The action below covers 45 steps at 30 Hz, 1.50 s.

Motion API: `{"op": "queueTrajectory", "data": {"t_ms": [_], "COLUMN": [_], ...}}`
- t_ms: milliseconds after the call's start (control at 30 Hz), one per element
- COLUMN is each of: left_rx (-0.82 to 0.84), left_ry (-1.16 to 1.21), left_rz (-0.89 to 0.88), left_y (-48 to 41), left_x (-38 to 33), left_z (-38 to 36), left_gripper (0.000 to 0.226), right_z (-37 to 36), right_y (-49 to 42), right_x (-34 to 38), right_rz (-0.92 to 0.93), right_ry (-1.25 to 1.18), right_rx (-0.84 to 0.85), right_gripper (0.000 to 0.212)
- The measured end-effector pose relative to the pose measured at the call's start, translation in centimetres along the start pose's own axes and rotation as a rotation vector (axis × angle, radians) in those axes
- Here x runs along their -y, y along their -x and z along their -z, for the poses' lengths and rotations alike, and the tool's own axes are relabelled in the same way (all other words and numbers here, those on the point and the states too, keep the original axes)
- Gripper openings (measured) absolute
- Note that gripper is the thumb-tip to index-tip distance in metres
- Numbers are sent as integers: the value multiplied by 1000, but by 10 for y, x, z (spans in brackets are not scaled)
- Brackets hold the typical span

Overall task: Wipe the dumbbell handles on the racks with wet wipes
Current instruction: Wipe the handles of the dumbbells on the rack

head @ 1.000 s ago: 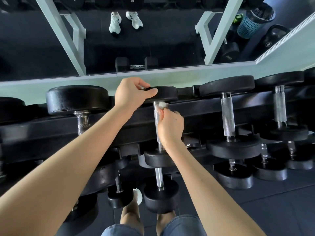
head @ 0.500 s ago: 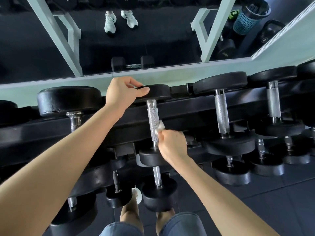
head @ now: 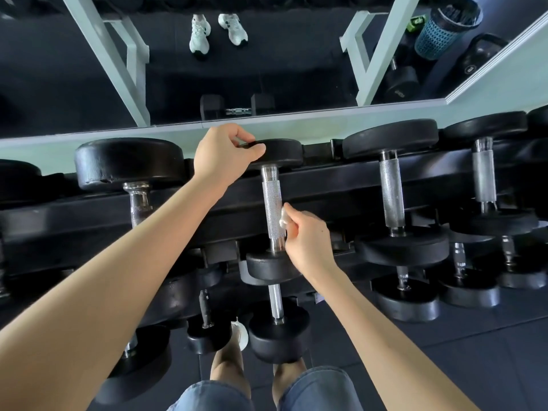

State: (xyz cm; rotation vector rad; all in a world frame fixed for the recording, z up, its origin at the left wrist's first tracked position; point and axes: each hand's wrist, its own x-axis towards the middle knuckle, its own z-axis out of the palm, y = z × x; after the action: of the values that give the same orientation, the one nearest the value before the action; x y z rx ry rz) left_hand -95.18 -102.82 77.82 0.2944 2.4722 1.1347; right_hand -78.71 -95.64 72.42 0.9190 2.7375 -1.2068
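White wipe; silver knurled handle; black weight heads.

Single head-worn view, looking steeply down, close over dumbbell rack

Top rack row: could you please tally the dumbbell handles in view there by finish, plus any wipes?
Bright silver knurled dumbbell handles: 3
Darker metal dumbbell handle with a chrome collar: 1
Crumpled white wet wipe: 1
Total: 5
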Motion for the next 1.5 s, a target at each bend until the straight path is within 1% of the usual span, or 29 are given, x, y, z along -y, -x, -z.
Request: {"op": "queueTrajectory", "data": {"t_ms": [67,100,200,233,300,333,400,467,533,567,600,667,733,833,900,1067,1133,1200,1300,1400,1500], "left_rx": [0,14,91,103,89,75,73,74,77,84,94,113,125,100,83,126,170,217,271,251,213], "left_ry": [-2,-10,-28,-30,-14,2,17,45,101,128,155,207,239,250,261,326,317,273,223,233,143], "left_rz": [19,55,189,208,211,206,193,200,226,236,245,261,252,233,228,246,240,228,206,196,157], "left_y": [0,0,-2,-4,-7,-8,-9,-9,-10,-11,-11,-10,-11,-11,-11,-14,-16,-18,-18,-15,-12], "left_x": [-2,-3,-4,-3,1,3,5,7,12,15,18,24,28,28,29,33,31,31,33,34,29], "left_z": [-2,-3,-10,-12,-13,-13,-11,-8,-5,-3,0,5,8,6,3,-3,-2,6,23,28,21], "left_gripper": [29,38,55,60,63,61,57,53,50,51,55,68,71,53,45,50,50,46,33,28,36], "right_z": [-7,-8,-6,-4,-1,-1,-3,-5,-4,-2,-2,-1,-2,-6,-4,16,19,15,0,-15,-22], "right_y": [5,5,-12,-22,-39,-43,-36,-19,-15,-19,-26,-38,-40,-38,-37,-46,-47,-44,-36,-31,-27], "right_x": [3,5,7,9,14,12,0,-16,-20,-17,-14,-4,0,2,3,-1,-2,0,7,11,16], "right_rz": [13,-26,-161,-191,-210,-201,-161,-174,-275,-322,-373,-463,-497,-505,-515,-512,-513,-493,-464,-484,-509], "right_ry": [18,-14,-205,-262,-348,-354,-274,-156,-175,-240,-359,-677,-808,-817,-829,-711,-675,-637,-612,-581,-576], "right_rx": [-18,-37,-108,-125,-125,-107,-31,107,221,273,324,453,510,427,400,363,337,300,235,145,93], "right_gripper": [35,33,22,21,24,24,16,36,43,43,40,26,31,21,18,16,20,25,20,13,9]}}
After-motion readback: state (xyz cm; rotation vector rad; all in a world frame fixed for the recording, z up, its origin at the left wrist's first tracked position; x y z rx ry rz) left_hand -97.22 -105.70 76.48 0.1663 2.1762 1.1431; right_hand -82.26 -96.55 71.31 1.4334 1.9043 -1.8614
